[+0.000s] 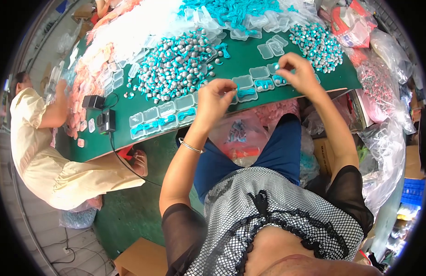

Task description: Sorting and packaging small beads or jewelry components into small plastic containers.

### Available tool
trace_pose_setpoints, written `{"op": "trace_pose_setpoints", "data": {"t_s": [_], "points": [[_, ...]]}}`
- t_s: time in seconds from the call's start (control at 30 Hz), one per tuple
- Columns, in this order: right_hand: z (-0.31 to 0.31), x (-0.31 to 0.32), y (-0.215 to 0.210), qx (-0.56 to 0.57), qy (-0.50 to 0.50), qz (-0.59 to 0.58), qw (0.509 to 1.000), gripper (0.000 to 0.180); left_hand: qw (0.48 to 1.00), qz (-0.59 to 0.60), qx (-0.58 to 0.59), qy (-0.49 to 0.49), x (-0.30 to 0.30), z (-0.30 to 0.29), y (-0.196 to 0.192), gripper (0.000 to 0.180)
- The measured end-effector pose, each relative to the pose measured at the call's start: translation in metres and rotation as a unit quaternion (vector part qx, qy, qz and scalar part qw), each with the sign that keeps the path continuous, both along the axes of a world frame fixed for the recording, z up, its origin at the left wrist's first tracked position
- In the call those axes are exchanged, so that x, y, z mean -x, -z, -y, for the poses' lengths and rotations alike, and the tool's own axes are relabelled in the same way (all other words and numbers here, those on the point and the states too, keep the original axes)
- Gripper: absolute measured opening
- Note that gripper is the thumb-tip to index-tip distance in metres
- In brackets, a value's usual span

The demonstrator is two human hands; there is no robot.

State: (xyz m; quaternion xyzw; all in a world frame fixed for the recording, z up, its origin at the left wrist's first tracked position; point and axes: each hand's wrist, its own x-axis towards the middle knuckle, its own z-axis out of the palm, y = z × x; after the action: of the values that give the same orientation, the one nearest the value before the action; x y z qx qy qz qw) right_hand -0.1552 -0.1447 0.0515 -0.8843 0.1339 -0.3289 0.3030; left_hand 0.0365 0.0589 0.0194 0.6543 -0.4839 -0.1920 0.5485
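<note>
A row of clear plastic cases (184, 102) with raised lids runs along the front of the green table (249, 48). Teal corded pieces (186, 115) lie in several of the cases. My left hand (214, 100) is closed in a pinch over the row; what its fingertips hold is too small to make out. My right hand (299, 73) pinches a small white-and-teal piece (277, 67) above the right end of the row. Just beyond that hand lies a heap of similar white-and-teal pieces (317, 46).
A big heap of grey-and-teal round pieces (176, 62) covers the middle of the table. Behind it are teal cords (231, 11) and loose clear cases (272, 46). Two black boxes (106, 121) with a cable sit left. Another person (52, 142) sits by the peach-coloured pieces (91, 78).
</note>
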Motion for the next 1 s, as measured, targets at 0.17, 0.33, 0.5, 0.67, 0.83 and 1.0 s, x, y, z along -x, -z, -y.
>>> {"op": "trace_pose_setpoints", "data": {"t_s": [0.17, 0.33, 0.5, 0.67, 0.83, 1.0], "points": [[-0.061, -0.014, 0.016, 0.058, -0.058, 0.023, 0.996, 0.016, 0.974, 0.221, 0.052, 0.014, 0.010, 0.001, 0.008, 0.019], [-0.074, -0.024, 0.033, 0.177, -0.018, 0.002, 0.984, 0.017, 0.941, 0.329, 0.072, -0.030, 0.017, 0.004, 0.017, 0.013], [-0.073, -0.022, 0.039, 0.219, -0.027, -0.031, 0.975, 0.016, 0.935, 0.346, 0.056, -0.043, 0.019, 0.004, 0.018, 0.009], [-0.072, -0.022, 0.043, 0.213, -0.022, -0.046, 0.976, 0.017, 0.925, 0.379, 0.008, -0.039, 0.019, 0.004, 0.012, 0.009], [-0.074, -0.023, 0.042, 0.215, -0.002, -0.042, 0.976, 0.019, 0.928, 0.365, -0.017, -0.063, 0.022, 0.005, 0.008, 0.012], [-0.074, -0.024, 0.045, 0.221, 0.007, -0.047, 0.974, 0.017, 0.924, 0.379, -0.031, -0.050, 0.020, 0.005, 0.008, 0.017]]}}
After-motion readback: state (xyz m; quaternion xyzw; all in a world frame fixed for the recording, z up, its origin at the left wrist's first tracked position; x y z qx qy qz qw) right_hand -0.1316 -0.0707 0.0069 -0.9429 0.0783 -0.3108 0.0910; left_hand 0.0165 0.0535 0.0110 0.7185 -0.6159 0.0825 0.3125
